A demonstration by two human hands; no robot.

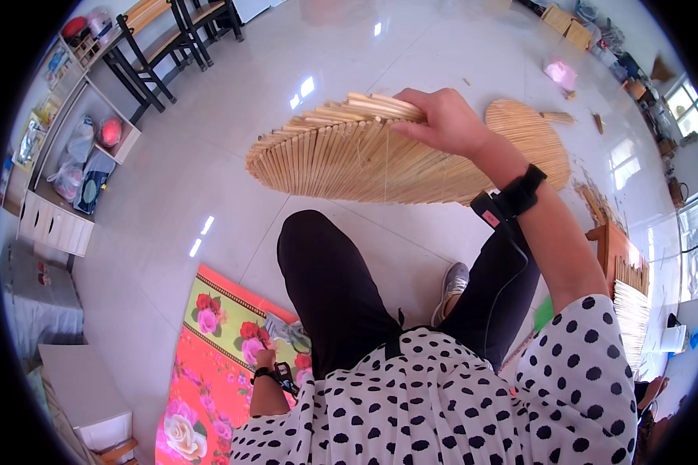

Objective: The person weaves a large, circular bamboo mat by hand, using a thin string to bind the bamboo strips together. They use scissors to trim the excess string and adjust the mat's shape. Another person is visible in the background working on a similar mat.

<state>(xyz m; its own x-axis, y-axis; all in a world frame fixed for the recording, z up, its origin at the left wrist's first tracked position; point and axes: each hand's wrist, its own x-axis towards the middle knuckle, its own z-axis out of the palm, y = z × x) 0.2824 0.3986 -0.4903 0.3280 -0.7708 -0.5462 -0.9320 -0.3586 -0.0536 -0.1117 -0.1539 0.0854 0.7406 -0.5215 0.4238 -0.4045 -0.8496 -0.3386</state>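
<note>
Head view: the right hand [442,124] grasps the rim of a pale, rounded mat made of slim wooden sticks [326,167], thumb on its near face; the mat hangs tilted above the floor, upper middle of the frame. The left hand [265,359], lower left, sits just beside a crumpled grey cloth [288,332]; its fingers are largely hidden, so I cannot tell whether they hold anything.

The mat looks light for its breadth, stiff along the sticks and perhaps slightly flexible across them, where fine threads run. It should be dry rather than slippery; single sticks could snap or slide at the uneven edge. Gripping several sticks together at the rim, with a second hold opposite, seems safest.

At left, an open pale shelf unit [129,146] holds a clear plastic bag [81,139] and a red rounded bundle [111,132]; the white drawers with dark oval handles [54,225] below hide their contents. Upper right, a pink plastic bag [560,75] rests on the floor, contents unclear.
</note>
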